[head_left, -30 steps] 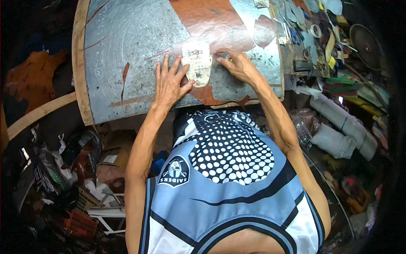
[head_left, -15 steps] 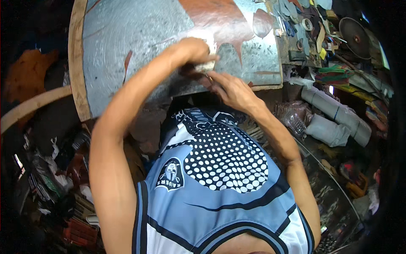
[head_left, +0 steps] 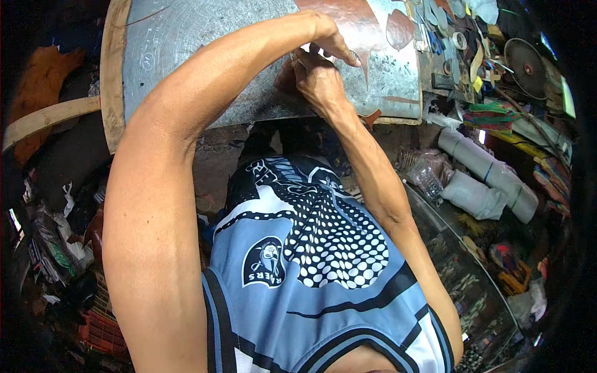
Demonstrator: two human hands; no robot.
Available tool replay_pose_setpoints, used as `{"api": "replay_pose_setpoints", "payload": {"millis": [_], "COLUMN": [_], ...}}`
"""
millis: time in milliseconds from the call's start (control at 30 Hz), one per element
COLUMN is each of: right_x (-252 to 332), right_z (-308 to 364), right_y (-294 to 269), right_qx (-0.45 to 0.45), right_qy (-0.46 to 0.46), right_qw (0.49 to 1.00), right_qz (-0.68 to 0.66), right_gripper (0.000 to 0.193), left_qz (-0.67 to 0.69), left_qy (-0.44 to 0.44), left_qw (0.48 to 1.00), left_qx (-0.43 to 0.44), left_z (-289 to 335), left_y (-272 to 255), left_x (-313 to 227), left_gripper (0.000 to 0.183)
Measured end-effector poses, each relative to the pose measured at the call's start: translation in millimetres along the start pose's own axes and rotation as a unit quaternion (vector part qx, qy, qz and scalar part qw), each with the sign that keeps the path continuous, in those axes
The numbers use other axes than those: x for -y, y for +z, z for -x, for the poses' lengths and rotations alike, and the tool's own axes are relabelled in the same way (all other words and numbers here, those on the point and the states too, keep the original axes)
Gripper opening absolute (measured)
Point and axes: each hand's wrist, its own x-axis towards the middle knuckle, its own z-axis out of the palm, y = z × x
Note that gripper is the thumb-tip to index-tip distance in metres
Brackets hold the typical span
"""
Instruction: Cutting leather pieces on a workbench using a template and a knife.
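Brown leather sheet [head_left: 363, 32], long tip twd person [head_left: 339, 239].

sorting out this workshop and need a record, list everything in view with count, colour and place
worktable: 1, grey with wooden edging, top centre
large leather sheet: 1, reddish-brown, worktable's far side
rounded leather piece: 1, brown, right of the large leather sheet
small brown piece: 1, brown, worktable centre, partly hidden
ring-shaped roll: 1, white, upper right
assorted scraps: uncounted, mixed colours, upper right
disc: 1, dark, upper right
long wrapped bundle: 1, whitish, right
shorter bundle: 1, whitish, below the long wrapped bundle
hide: 1, orange-brown, far left
floor clutter: uncounted, mixed colours, both sides, blurred
jersey: 1, blue, black and white, lower centre
left hand: 1, bare, above the worktable
right hand: 1, bare, beside the small brown piece
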Motion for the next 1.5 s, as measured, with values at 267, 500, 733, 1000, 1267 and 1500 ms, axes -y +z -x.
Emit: {"api": "replay_pose_setpoints", "payload": {"millis": [267, 500, 733, 1000, 1267, 1500], "right_x": [-0.2, 12.2, 5.8, 14.7, 8.9, 7.1], "right_z": [-8.9, -10.2, -0.9, 11.7, 23.5, 28.1], "right_y": [6.1, -2.2, -12.9, -36.5, -47.4, -66.5], "right_qx": [-0.006, 0.011, 0.122, 0.183, 0.137, 0.189], "right_qy": [-0.006, 0.013, 0.079, 0.148, 0.132, 0.168], "right_qw": [0.998, 0.999, 0.989, 0.972, 0.981, 0.966], "right_qz": [0.06, 0.041, 0.021, 0.01, -0.028, -0.049], "right_gripper": [0.031, 0.032, 0.03, 0.032, 0.027, 0.029], "left_qz": [0.174, -0.014, 0.012, -0.07, -0.051, -0.061], "left_qy": [-0.075, 0.092, 0.048, -0.002, 0.023, -0.008], "left_qw": [0.977, 0.996, 0.996, 0.998, 0.989, 0.986], "left_qx": [0.102, 0.005, -0.071, 0.002, -0.14, -0.158], "left_z": [-23.2, -49.0, -21.9, -20.4, -26.5, -12.3], "left_y": [-24.3, 7.1, 17.3, 15.7, 25.3, 20.2], "left_x": [-7.3, 18.8, 2.7, -4.4, 1.8, -8.1], "left_gripper": [0.09, 0.086, 0.096, 0.094, 0.091, 0.087]}}
